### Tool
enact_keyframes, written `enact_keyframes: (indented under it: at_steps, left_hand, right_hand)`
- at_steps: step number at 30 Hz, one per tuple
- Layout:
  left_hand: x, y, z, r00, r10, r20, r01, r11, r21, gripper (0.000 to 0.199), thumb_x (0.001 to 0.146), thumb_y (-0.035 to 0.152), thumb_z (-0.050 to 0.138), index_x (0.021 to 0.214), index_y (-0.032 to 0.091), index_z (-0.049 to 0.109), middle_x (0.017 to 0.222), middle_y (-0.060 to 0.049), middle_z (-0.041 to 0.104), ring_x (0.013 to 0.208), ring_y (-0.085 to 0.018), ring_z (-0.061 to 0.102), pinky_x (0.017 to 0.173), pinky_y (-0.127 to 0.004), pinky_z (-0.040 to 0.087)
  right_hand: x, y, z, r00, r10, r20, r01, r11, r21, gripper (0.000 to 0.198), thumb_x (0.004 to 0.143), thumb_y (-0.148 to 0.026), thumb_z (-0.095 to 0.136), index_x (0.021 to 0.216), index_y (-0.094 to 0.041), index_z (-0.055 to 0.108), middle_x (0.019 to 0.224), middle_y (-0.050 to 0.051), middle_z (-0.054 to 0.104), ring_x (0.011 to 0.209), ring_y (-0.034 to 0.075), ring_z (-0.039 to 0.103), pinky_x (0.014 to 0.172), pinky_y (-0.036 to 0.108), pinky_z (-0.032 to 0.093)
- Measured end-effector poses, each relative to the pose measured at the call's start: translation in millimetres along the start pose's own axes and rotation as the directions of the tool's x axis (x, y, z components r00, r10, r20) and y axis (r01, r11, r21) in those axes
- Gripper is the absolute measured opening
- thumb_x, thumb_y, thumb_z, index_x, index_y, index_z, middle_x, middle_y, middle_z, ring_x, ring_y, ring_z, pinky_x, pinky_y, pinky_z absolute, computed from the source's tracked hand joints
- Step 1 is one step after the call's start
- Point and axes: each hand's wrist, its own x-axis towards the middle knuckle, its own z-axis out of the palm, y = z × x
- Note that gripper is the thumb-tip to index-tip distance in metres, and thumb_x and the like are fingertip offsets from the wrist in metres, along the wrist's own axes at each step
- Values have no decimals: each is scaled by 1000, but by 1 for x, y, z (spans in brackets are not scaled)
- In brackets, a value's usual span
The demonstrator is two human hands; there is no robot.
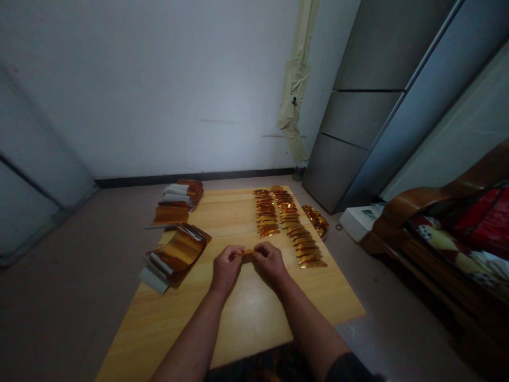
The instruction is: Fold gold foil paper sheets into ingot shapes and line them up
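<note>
Between my two hands, just above the middle of the wooden board table, is a small folded piece of gold foil paper (248, 252). My left hand (227, 267) pinches its left end, and my right hand (271, 261) pinches the right end. To the right lie rows of folded gold foil pieces, a shorter row (266, 213) and a longer curving row (298, 228), each piece overlapping its neighbour. On the left are stacks of flat gold foil sheets with pale backs, a near stack (178, 252) and a far one (170, 213).
The wooden table (246, 318) stands near a white wall. A container heaped with gold foil pieces (315, 218) sits beyond its right edge. Farther right are a grey refrigerator (350, 106), a white box (357, 223) and a carved wooden seat (401, 223) with cloth on it.
</note>
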Motion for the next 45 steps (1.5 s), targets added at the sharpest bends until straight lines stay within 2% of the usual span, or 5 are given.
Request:
enact_keyframes:
  at_steps: [13,22,32,38,45]
  left_hand:
    - [0,0,-1,1000,3,15,-4,996,91,11,70,27,59,75,18,62,78,-1,69,75,-16,64,72,-28,51]
    - [-1,7,-3,998,-25,52,19,994,111,15,69,30,62,78,18,61,77,0,66,71,-15,61,68,-26,48]
    - [-2,9,-2,997,-54,54,47,993,109,16,65,25,61,79,18,61,74,2,64,66,-14,58,64,-25,48]
    - [1,1,-2,995,-50,82,46,997,57,21,65,23,61,85,18,63,82,0,66,74,-15,61,70,-26,49]
    - [4,-9,-4,987,-90,130,92,996,-7,38,66,25,63,103,18,64,96,-4,68,88,-17,64,83,-30,50]
  right_hand:
    - [1,-6,-3,999,34,23,-34,999,4,15,68,-23,50,69,-19,65,70,1,63,69,15,57,63,24,47]
    - [3,17,5,995,89,55,-92,994,63,20,62,-21,51,75,-18,65,70,0,62,64,14,53,60,23,44]
    - [5,0,1,994,90,59,-91,996,12,10,67,-26,55,64,-19,62,65,-1,59,65,14,53,60,23,41]
    - [6,-3,0,996,38,79,-38,999,3,13,71,-27,54,63,-19,60,64,-2,58,65,13,52,61,23,41]
    - [4,-6,1,995,72,72,-75,996,40,14,73,-27,52,63,-19,57,59,-3,54,60,12,50,55,21,39]
